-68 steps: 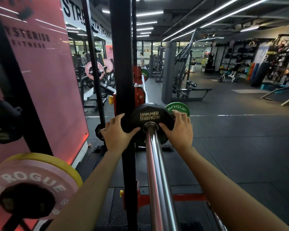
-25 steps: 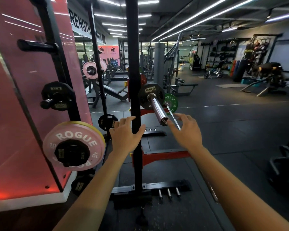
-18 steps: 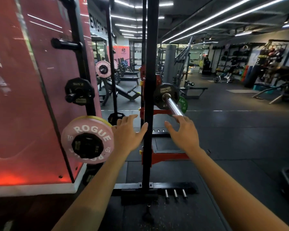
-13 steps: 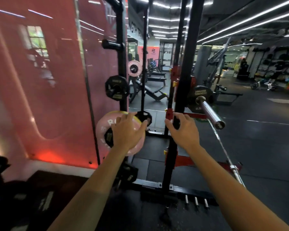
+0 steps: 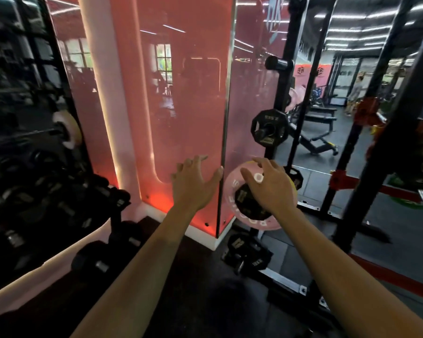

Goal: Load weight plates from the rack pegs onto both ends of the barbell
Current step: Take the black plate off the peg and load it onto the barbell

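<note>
Both hands' fingers spread, holding nothing — right hand [image 5: 270, 189] over the pink plate [image 5: 232, 203] at 3 o'clock, left hand [image 5: 193, 184] beside. One-handed pull could drop it on my feet.

A glossy pink wall panel [image 5: 181, 98] fills the middle of the view, from twelve o'clock down to the centre, and mirrors ceiling strip lights and a bright window [image 5: 163, 61]. A white baseboard [image 5: 200, 231] runs along its foot, lit by an orange glow. At nine o'clock a dark rack of dumbbells [image 5: 34, 191] stands blurred. The floor [image 5: 401, 230] is dark rubber matting. At two o'clock, a black bench [image 5: 315, 135] sits under long ceiling lights [image 5: 357, 28].
</note>
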{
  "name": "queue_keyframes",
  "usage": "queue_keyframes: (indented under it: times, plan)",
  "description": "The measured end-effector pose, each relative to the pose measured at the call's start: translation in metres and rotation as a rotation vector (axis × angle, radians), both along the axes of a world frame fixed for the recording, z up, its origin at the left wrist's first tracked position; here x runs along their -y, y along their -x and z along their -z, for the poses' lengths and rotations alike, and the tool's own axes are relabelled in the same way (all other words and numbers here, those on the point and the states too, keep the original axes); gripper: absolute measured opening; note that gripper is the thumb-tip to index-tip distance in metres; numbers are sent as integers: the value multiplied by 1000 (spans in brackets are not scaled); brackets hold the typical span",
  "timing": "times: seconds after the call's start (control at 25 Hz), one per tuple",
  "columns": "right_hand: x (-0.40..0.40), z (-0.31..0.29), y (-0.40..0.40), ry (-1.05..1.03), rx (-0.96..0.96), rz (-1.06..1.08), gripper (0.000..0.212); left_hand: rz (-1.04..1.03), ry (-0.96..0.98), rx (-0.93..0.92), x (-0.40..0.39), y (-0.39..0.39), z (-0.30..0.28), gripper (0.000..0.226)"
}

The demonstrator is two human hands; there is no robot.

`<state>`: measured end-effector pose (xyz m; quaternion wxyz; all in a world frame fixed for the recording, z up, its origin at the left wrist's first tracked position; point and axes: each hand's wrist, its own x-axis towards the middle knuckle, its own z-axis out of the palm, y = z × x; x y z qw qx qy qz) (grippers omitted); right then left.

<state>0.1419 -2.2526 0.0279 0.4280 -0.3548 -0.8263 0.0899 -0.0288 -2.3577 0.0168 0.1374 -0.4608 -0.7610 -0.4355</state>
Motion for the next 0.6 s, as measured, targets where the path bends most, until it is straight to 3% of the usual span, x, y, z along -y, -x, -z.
queue_keyframes:
  times: [0.24, 0.4, 0.6]
  plan:
    - [-52, 3, -3, 18, -42, 71, 47, 88, 28, 37, -59, 4, 8, 67]
    - [-107, 11, -5, 20, -64, 148, 53, 175, -4, 34, -121, 3, 8, 55]
    - [-195, 13, 19, 64, -100, 235, 55, 183, 9, 8, -214, 42, 13, 60]
